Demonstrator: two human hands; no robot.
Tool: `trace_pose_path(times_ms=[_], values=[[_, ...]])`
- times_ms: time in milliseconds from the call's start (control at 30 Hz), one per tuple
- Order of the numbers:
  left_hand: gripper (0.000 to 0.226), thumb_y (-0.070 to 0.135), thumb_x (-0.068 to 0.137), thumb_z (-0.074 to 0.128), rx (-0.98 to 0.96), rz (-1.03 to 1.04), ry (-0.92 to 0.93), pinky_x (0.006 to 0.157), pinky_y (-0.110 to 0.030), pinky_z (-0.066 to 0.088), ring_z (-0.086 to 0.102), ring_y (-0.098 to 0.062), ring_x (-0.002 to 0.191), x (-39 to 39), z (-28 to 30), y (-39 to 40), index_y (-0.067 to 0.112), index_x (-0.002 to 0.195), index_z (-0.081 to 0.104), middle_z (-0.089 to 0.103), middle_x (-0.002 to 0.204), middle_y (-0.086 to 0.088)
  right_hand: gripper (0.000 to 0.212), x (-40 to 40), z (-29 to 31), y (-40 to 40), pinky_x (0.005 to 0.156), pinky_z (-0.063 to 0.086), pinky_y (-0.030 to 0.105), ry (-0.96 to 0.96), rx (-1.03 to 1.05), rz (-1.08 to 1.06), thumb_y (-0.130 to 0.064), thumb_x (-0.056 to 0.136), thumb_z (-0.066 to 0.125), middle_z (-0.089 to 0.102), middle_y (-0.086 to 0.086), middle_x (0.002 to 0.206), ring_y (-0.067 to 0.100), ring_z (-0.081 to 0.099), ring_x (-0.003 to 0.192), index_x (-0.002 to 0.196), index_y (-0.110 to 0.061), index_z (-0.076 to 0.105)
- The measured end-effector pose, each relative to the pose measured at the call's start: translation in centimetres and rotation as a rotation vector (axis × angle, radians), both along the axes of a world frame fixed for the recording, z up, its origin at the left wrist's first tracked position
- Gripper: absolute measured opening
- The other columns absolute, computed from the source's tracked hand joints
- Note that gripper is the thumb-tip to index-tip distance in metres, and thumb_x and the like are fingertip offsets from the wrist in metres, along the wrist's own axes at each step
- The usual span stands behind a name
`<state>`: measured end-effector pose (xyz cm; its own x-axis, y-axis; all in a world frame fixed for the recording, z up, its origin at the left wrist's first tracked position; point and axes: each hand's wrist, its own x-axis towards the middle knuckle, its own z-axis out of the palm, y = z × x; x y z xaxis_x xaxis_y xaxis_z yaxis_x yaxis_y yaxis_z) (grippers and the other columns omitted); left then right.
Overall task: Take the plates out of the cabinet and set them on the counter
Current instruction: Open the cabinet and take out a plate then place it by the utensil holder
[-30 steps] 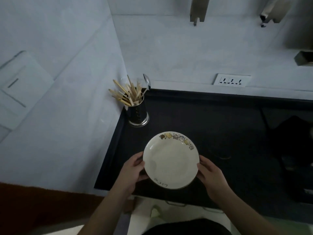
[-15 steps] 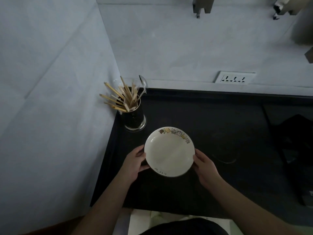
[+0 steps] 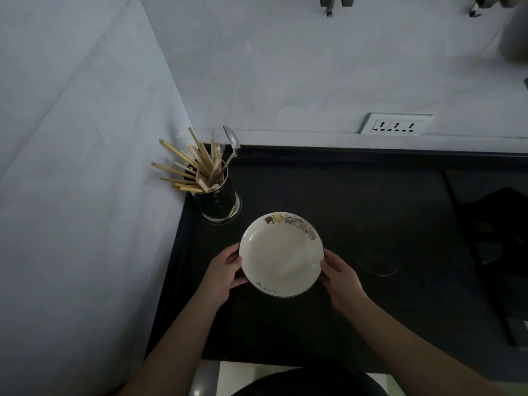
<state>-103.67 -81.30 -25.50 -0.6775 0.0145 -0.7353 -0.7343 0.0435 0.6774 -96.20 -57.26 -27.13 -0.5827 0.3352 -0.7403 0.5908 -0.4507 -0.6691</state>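
A round white plate [image 3: 281, 254] with small pictures along its far rim and lettering on its near rim is over the black counter [image 3: 357, 201], near its left end. My left hand [image 3: 224, 270] grips the plate's left edge and my right hand [image 3: 341, 274] grips its right edge. Whether the plate touches the counter I cannot tell. No cabinet is in view.
A metal holder [image 3: 220, 200] full of wooden chopsticks and a spoon stands in the counter's back left corner, just beyond the plate. A wall socket [image 3: 395, 124] sits on the back wall. Dark objects [image 3: 497, 224] lie at the counter's right side. White walls close the left and back.
Both hands have carried the plate forward and lower over the counter, closer to the chopstick holder. The view has tilted down toward the counter.
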Motion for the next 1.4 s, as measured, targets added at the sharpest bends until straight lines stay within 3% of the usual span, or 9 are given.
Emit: trace_pose_path(times_ms=[200,367,567,667,767,867,1000,1200,1400], values=[[0.044,0.008,0.095,0.058,-0.076,-0.019,0.01,0.077,-0.044,0.061,0.057,-0.013,0.096,-0.5,-0.1,0.3,0.029,0.133,0.055,0.052,0.139,-0.003,0.039,-0.1,-0.3,0.0,0.092,0.054,0.042,0.007,-0.018,-0.007,-0.009,0.094,0.056,0.065,-0.001,0.119,0.019,0.063,0.107,0.132,-0.022,0.055],[0.045,0.009,0.095,0.058,-0.124,-0.058,0.039,0.085,-0.047,0.059,0.057,-0.023,0.114,-0.5,0.4,0.2,0.027,0.136,0.053,0.049,0.143,-0.005,0.041,-0.2,-0.2,-0.1,0.086,0.055,0.037,-0.005,0.029,0.023,-0.009,0.094,0.057,0.064,-0.002,0.118,0.017,0.063,0.105,0.133,-0.023,0.054],[0.045,0.011,0.093,0.061,-0.215,-0.082,0.082,0.078,-0.037,0.059,0.059,-0.014,0.096,-0.7,0.7,0.5,0.023,0.136,0.051,0.056,0.131,-0.003,0.04,-0.4,1.0,0.1,0.072,0.054,0.026,-0.041,0.146,0.146,-0.009,0.094,0.057,0.061,0.001,0.119,0.014,0.061,0.099,0.133,-0.018,0.053],[0.045,0.014,0.093,0.059,-0.382,-0.101,0.209,0.093,-0.04,0.054,0.059,-0.016,0.106,-0.6,1.0,0.6,0.023,0.137,0.049,0.059,0.129,-0.002,0.041,0.3,1.6,0.6,0.073,0.056,0.022,-0.015,0.109,0.158,-0.002,0.093,0.056,0.059,0.014,0.132,0.024,0.06,0.116,0.133,-0.009,0.052],[0.036,0.018,0.095,0.057,-0.584,-0.167,0.484,0.089,-0.031,0.052,0.059,-0.009,0.104,-0.2,1.5,0.4,0.024,0.13,0.054,0.061,0.123,0.002,0.049,1.3,2.3,1.4,0.078,0.053,0.027,-0.111,0.18,0.147,-0.005,0.093,0.056,0.058,0.003,0.132,0.019,0.057,0.121,0.138,-0.019,0.046],[0.026,0.022,0.096,0.056,-0.57,-0.354,0.686,0.083,-0.021,0.046,0.057,-0.005,0.104,0.3,2.0,1.1,0.026,0.122,0.059,0.06,0.119,0.007,0.038,3.1,2.8,2.5,0.08,0.055,0.034,-0.128,0.178,0.056,-0.011,0.095,0.053,0.064,-0.002,0.113,0.018,0.062,0.109,0.131,-0.021,0.052],[0.034,0.025,0.097,0.056,-0.54,-0.683,0.771,0.098,-0.026,0.044,0.052,-0.004,0.12,2.0,2.3,3.7,0.027,0.13,0.055,0.057,0.13,0.011,0.027,6.8,3.6,3.1,0.081,0.055,0.033,-0.116,0.227,0.096,-0.02,0.097,0.051,0.066,-0.003,0.11,0.012,0.064,0.099,0.122,-0.026,0.059],[0.042,0.031,0.092,0.056,-0.679,-1.121,1.068,0.104,-0.033,0.04,0.048,-0.008,0.126,6.0,2.8,8.0,0.028,0.133,0.049,0.055,0.133,0.009,0.029,13.6,6.0,3.9,0.063,0.045,0.016,-0.127,0.682,0.347,-0.032,0.096,0.053,0.063,-0.014,0.105,0.0,0.062,0.086,0.125,-0.038,0.055],[0.052,0.05,0.097,0.038,-0.78,-1.468,1.296,0.117,-0.044,0.024,0.026,-0.021,0.146,11.9,4.2,13.3,0.028,0.144,0.041,0.039,0.154,0.001,0.043,22.4,7.9,3.9,0.099,0.041,0.025,-0.06,1.088,0.394,-0.038,0.098,0.047,0.051,-0.009,0.14,0.01,0.05,0.125,0.14,-0.03,0.046]])
